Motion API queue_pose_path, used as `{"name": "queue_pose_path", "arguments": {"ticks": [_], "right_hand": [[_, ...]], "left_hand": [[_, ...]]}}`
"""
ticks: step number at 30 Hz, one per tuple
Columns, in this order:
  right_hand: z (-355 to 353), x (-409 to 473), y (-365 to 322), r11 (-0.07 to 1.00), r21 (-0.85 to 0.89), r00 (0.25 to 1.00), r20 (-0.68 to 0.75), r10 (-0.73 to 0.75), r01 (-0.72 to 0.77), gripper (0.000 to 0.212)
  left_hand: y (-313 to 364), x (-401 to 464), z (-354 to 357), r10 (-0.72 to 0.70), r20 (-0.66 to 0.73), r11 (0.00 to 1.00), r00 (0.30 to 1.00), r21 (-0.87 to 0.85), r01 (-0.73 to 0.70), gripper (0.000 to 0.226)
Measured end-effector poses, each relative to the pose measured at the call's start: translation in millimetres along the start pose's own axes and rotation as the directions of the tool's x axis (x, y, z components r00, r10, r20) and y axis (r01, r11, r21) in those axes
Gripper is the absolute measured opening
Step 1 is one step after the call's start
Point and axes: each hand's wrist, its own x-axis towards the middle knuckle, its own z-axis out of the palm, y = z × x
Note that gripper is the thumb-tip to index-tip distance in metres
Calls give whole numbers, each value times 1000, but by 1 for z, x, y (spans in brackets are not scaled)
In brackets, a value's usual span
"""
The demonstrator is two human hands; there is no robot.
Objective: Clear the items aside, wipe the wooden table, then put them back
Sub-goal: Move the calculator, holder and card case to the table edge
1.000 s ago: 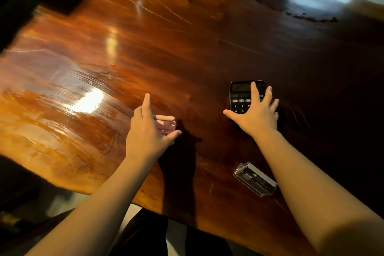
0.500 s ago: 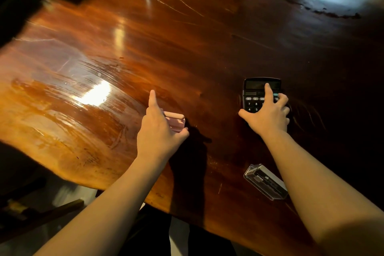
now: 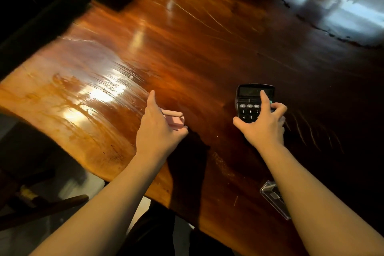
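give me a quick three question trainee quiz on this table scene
1. True or false: the right hand rests on the black calculator.
2. Which item is at the left hand? A) pink object B) mug C) cloth
3. What lies by the table edge, partly hidden by the right forearm?

Key: 1 true. 2 A, the pink object. 3 the clear plastic case.

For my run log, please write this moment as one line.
left hand: on pink object | right hand: gripping calculator | clear case: untouched | table: streaked
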Motion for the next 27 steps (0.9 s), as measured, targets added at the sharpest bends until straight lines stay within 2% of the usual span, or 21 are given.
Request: {"name": "queue_pose_path", "arguments": {"ticks": [9, 14, 18, 21, 27], "right_hand": [[30, -20, -92, 976, -41, 975, 74, -211, 214, 107], [56, -34, -146, 946, -25, 943, 99, -318, 322, 115], [79, -47, -185, 913, -25, 909, 108, -402, 407, 111], [91, -53, -207, 891, -26, 887, 112, -447, 453, 112], [123, -68, -253, 854, -25, 847, 150, -511, 520, 112]], "left_hand": [[-50, 27, -53, -145, -76, 989, 986, 13, 146, 132], [-86, 40, -84, -178, -163, 982, 970, 30, 185, 131], [-115, 46, -109, -188, -265, 976, 946, 56, 210, 129], [-129, 51, -125, -242, -247, 964, 938, 49, 262, 129], [-163, 61, -155, -293, -321, 949, 901, 14, 314, 126]]}}
